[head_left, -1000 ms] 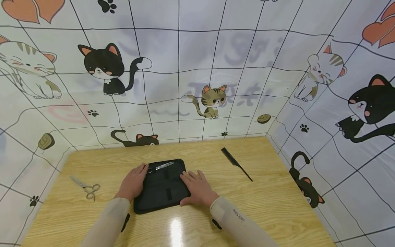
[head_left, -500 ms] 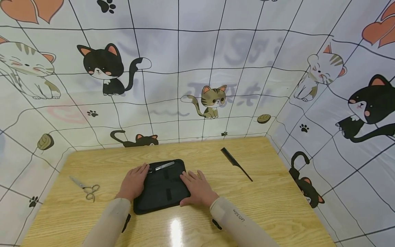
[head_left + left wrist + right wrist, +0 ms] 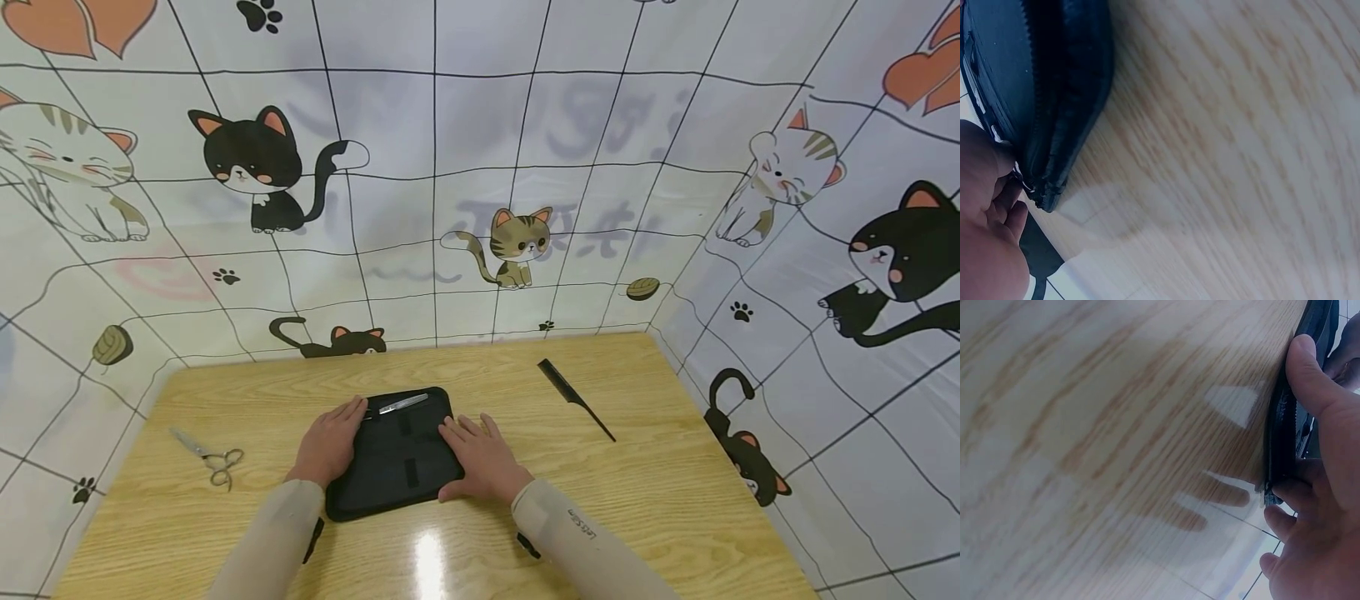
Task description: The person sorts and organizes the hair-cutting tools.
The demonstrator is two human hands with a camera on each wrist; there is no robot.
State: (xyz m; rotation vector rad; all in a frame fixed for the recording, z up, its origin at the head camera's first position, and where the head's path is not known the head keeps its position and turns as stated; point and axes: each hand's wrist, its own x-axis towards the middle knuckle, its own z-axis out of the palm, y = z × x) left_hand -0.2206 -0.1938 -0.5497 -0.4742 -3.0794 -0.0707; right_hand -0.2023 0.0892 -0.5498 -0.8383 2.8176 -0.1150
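Observation:
In the head view a black zip case (image 3: 393,475) lies on the wooden table. Across its far part lies a second pair of scissors, its silver blades (image 3: 403,404) pointing right and its handles mostly hidden by my left hand (image 3: 330,440). The left fingers pinch those handles at the case's left edge; the left wrist view shows a glint of metal between thumb and fingers by the zip edge (image 3: 1038,125). My right hand (image 3: 483,458) rests on the case's right side with spread fingers. In the right wrist view its thumb (image 3: 1307,369) presses the case's edge.
Left of the case, silver scissors (image 3: 213,458) lie on the table (image 3: 600,517). A black tail comb (image 3: 566,387) lies at the far right. A cat-printed cloth (image 3: 412,150) walls the table's back and sides.
My left hand has moved slightly to the right, and the scissors on the case have slid a little rightward with it. My right hand stays in place on the case.

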